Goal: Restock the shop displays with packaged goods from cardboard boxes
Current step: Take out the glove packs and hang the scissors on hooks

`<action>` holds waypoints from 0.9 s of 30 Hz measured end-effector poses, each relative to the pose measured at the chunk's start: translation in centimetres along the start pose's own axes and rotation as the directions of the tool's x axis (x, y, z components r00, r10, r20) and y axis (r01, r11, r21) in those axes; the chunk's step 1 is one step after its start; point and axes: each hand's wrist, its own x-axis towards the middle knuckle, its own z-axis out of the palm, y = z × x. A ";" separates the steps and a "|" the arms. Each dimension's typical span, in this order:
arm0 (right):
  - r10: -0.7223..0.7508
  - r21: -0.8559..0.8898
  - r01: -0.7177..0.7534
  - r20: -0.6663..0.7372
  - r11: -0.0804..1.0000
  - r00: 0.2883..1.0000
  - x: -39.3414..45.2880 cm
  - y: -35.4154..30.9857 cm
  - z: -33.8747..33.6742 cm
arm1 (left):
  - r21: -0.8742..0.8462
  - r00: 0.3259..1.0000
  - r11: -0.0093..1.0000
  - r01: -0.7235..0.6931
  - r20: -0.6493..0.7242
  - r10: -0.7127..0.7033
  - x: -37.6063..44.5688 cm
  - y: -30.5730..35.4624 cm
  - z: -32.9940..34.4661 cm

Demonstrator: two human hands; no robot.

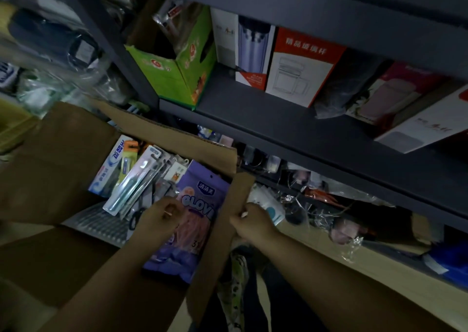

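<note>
Open cardboard box (pixel 58 159) in the foreground, flaps spread wide, packed with goods. Inside, toward the right wall, a purple packet of gloves (pixel 195 220) lying face up, pink gloves printed on the front. Left of that, several blister-packed toothbrushes (pixel 134 182) slanting across the pile, and a boxed toothpaste (pixel 111 164) standing at the far left corner. Near the bottom of the box, a clear tray of cotton swabs (pixel 101 225).

Left hand (pixel 162 214) down in the box, fingers curled, resting on the glove packet and pinching at its upper edge beside the toothbrush packs. Right hand (pixel 249 219) clenched on the right flap (pixel 229 220) of the box, thumb on the near face, fingers wrapped behind.

Beyond the box, dark grey metal shelving (pixel 291 126). On the middle shelf, a green carton (pixel 177 73) with its top open, then a white box showing a vacuum flask (pixel 249 50), a red-and-white glass cup box (pixel 301 68), and further boxes of pink flasks (pixel 395 96) leaning toward the right. On the lower shelf, small goods in clear crinkled wrap (pixel 324 205), too dim to name.
</note>
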 end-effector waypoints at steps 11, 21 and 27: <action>-0.451 -0.449 0.248 -0.431 0.859 0.781 -0.8 0.4 0.3 | 0.158 0.980 0.971 0.179 0.061 -0.191 3.1 -6.1 0.6; -0.710 -0.711 0.522 0.047 0.471 0.703 0.7 1.6 1.2 | 0.331 0.954 0.910 0.249 0.078 -0.290 3.8 -8.3 3.5; -0.673 -0.662 0.529 0.048 0.532 0.738 0.3 1.6 0.8 | 0.283 0.954 0.926 0.250 0.090 -0.285 4.0 -7.3 3.7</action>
